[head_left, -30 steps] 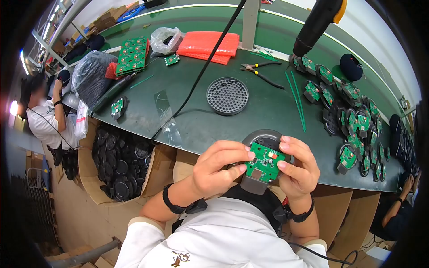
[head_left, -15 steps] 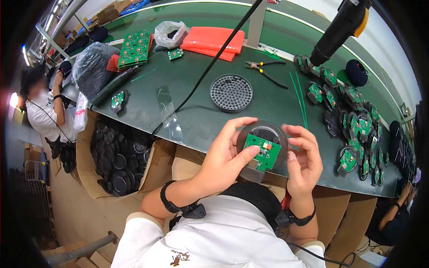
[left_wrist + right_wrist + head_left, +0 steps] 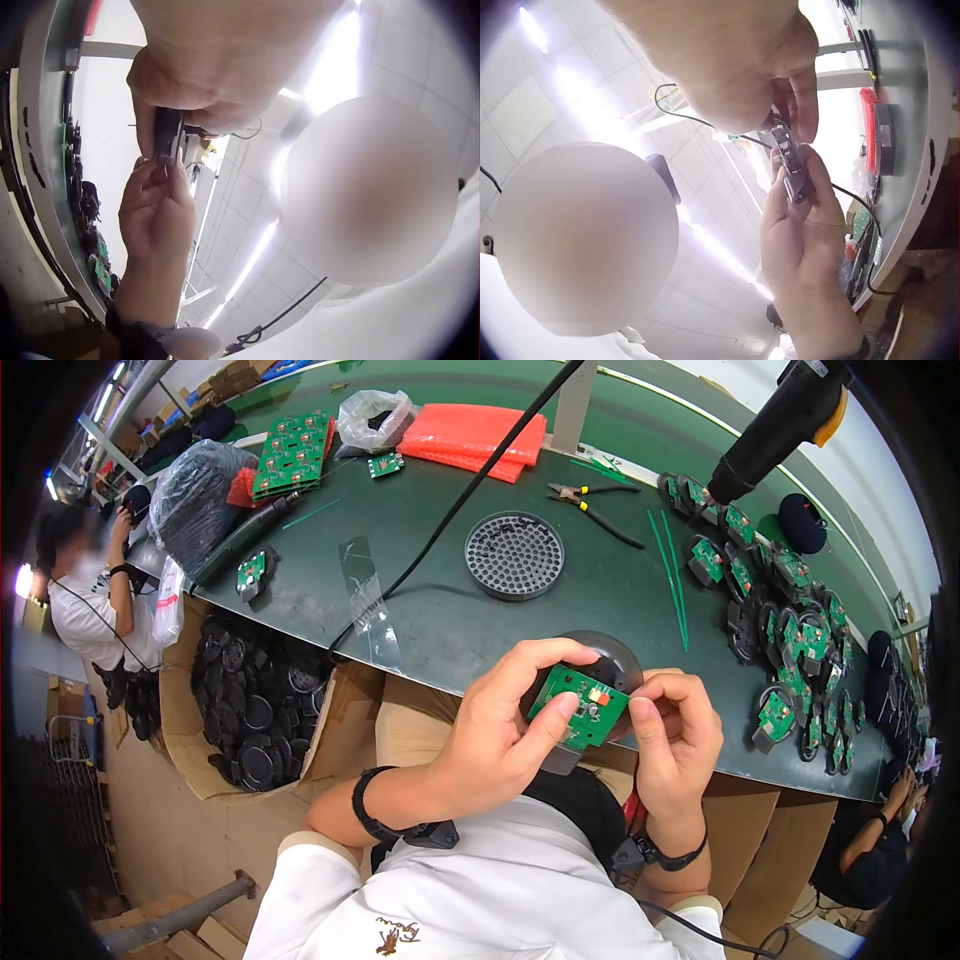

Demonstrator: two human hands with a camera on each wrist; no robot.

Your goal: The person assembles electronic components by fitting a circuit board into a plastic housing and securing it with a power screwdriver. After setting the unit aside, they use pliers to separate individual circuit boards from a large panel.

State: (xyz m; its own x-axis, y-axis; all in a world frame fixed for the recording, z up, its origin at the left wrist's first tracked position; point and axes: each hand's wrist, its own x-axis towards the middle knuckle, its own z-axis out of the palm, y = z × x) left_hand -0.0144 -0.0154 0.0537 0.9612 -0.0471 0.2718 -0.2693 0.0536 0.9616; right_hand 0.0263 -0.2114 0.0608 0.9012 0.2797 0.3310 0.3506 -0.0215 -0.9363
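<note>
A green circuit board (image 3: 575, 725) lies in a round black plastic housing (image 3: 618, 652) in front of the person's chest, at the near edge of the table. My left hand (image 3: 490, 735) grips the housing from the left, its thumb on the board's face and its fingers over the far rim. From the right, my right hand (image 3: 682, 745) pinches the assembly's edge between thumb and curled fingers. Seen edge-on in the left wrist view, the dark housing (image 3: 166, 136) sits between both hands. Components on the board (image 3: 789, 150) show in the right wrist view.
Many similar board-and-housing units (image 3: 790, 640) crowd the table's right side beneath a hanging electric screwdriver (image 3: 775, 435). A round perforated tray (image 3: 514, 555), cutting pliers (image 3: 595, 510) and green strips (image 3: 668, 580) lie ahead. A carton (image 3: 335, 735) of black housings stands at left; a cable (image 3: 450, 520) crosses the table.
My left hand has shifted from pinching the board's left side to gripping the housing with its thumb on the board. My right hand drew away at the right edge, then returned to it.
</note>
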